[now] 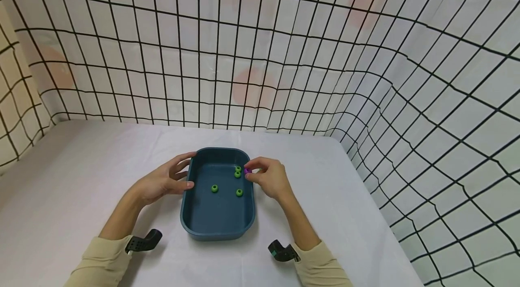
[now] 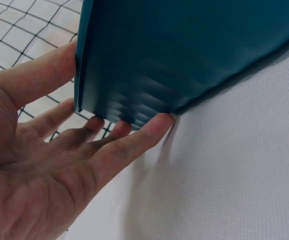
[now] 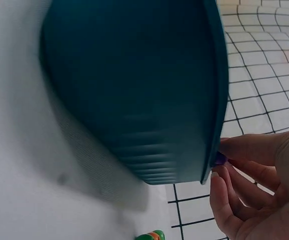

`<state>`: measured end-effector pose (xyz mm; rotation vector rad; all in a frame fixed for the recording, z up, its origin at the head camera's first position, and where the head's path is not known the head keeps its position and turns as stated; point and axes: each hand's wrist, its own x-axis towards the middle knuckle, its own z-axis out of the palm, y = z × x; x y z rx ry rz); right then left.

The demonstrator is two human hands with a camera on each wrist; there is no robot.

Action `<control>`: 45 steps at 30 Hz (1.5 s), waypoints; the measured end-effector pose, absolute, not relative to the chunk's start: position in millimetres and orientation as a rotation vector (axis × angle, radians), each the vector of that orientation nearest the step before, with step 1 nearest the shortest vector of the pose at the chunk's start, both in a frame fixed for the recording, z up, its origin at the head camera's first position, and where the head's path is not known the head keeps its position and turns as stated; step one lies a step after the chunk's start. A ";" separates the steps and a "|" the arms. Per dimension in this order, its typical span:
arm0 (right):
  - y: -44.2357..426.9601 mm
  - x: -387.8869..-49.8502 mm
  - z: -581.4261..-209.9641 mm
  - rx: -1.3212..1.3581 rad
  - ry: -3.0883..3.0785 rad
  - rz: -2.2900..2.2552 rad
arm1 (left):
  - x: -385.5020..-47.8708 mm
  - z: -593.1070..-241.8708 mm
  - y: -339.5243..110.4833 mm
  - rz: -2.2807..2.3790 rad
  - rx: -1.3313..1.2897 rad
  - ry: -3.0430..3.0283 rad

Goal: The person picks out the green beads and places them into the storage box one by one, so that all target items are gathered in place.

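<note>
A dark blue tray point(image 1: 218, 228) stands on the white cloth, with several green beads point(image 1: 214, 188) inside, each showing a hole. My left hand point(image 1: 162, 181) holds the tray's left side: the thumb lies at the rim, and the fingers rest along the outer wall, as the left wrist view shows. Between thumb and fingertips, my right hand point(image 1: 270, 178) pinches a purple bead point(image 1: 247, 171) at the tray's right rim. In the right wrist view this bead point(image 3: 220, 159) is partly covered by the fingers and touches or nearly touches the rim.
A small green and orange item point(image 3: 152, 235) shows at the lower edge of the right wrist view, on the cloth outside the tray. Black mesh point(image 1: 227, 75) over white sheeting encloses the table point(image 1: 308, 156) at the back and sides.
</note>
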<state>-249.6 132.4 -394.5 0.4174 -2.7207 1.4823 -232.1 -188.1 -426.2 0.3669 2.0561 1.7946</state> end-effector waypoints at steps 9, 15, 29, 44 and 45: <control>130.3 -250.9 -400.4 0.426 -2.749 1.409 | -233.1 -426.5 -188.3 1.798 0.374 2.049; 131.1 -251.3 -401.3 0.440 -2.755 1.403 | -232.9 -426.5 -187.8 1.794 0.371 2.057; 133.4 -250.5 -398.1 0.437 -2.749 1.431 | -232.5 -427.0 -188.5 1.810 0.374 2.029; 160.3 -264.0 -400.7 0.261 -2.742 1.418 | -232.0 -427.0 -189.1 1.817 0.376 2.017; 162.9 -265.0 -401.0 0.247 -2.753 1.403 | -232.0 -427.0 -189.2 1.816 0.375 2.017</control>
